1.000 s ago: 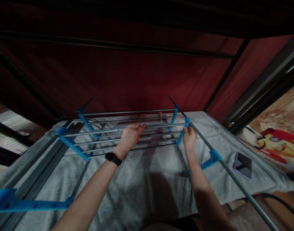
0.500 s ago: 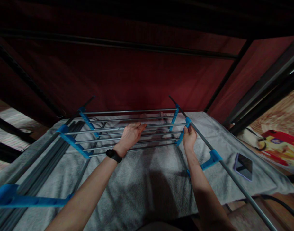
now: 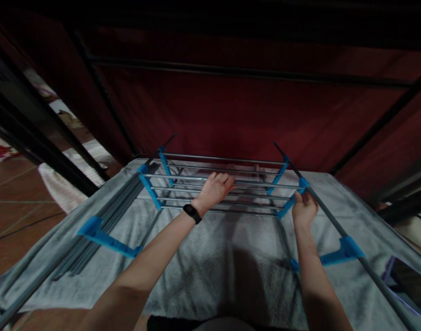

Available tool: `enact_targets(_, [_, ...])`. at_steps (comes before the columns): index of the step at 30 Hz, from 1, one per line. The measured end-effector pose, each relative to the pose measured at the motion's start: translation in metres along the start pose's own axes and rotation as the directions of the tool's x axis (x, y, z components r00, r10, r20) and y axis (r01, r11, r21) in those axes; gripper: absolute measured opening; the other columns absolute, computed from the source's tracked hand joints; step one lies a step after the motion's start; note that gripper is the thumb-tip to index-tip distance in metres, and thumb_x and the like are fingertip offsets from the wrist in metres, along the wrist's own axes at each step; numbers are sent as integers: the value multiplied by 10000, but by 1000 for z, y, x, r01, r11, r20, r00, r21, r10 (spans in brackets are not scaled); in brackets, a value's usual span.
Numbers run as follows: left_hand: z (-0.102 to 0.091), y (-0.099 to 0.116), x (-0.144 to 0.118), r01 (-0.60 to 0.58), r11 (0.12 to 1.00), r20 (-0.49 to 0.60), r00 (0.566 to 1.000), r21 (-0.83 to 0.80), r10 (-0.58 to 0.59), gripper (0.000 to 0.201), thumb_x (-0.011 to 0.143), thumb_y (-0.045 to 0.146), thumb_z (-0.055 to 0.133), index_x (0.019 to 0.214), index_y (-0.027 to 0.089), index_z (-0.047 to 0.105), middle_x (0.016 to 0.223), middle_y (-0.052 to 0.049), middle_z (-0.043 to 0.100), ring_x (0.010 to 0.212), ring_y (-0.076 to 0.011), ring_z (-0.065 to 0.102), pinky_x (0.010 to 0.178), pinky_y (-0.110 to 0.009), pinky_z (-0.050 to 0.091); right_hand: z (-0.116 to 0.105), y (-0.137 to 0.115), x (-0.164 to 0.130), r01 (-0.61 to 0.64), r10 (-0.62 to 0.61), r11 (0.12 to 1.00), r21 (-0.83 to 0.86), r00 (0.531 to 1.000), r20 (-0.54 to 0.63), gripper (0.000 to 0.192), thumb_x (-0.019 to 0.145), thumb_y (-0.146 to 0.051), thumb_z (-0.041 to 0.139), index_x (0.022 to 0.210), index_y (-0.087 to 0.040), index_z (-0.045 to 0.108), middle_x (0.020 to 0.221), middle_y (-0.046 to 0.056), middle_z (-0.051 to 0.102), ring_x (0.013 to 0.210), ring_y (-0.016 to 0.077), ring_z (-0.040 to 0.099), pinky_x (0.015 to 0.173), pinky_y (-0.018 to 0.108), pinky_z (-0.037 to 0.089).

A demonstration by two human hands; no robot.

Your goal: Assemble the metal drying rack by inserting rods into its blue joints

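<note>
A half-built rack of grey metal tubes and blue plastic brackets lies over a grey blanket (image 3: 227, 257). My left hand (image 3: 215, 188), a black band on its wrist, is curled over a crossbar (image 3: 258, 184) of the nearer set. My right hand (image 3: 304, 209) pinches the blue bracket (image 3: 285, 207) at the right end of those bars. That bracket sits on the long right side tube (image 3: 329, 216). At the bars' left end is a matching blue bracket (image 3: 151, 191). Behind stands a second set of crossbars between two blue brackets.
Several loose grey tubes (image 3: 105, 239) lie along the left. Nearer me are two blue brackets, one left (image 3: 106, 239) and one right (image 3: 344, 253). A phone (image 3: 406, 282) rests at the right. A dark red fabric wall (image 3: 210, 115) with black bars rises behind.
My view has turned left, so everything appears shifted right and more floor shows at the left. Both hands keep their places on the rack.
</note>
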State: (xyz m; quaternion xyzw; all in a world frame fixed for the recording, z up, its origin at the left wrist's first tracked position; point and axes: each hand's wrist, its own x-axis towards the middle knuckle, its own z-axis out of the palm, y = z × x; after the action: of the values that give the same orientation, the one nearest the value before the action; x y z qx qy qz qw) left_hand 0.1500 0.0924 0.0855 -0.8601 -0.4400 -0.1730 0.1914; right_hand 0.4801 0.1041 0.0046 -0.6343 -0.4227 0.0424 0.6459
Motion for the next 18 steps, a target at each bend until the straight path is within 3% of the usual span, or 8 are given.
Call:
enact_targets(5, [3,-6,-5,107,994,33,994,24,-107,340,1028,428,399,992,153,596,920,-100,620,913,-239,584,785,-357,368,0,5,1,0,0,999,-34,1000,2,436,774,-473,620,988,-107,723,973,170,727,956,317,674,944,490,496])
enact_targets(18, [2,-10,-3,60,998,58,996,30,-61,338,1035,427,387,1015,146,574,936,-106,650,874,-218,636,707,-321,385,1,4,0,-27,26,1000,-13,1000,-4,583,766,-571,631,1052,-67,694,1056,213,713,1031,341,668,1004,514,485])
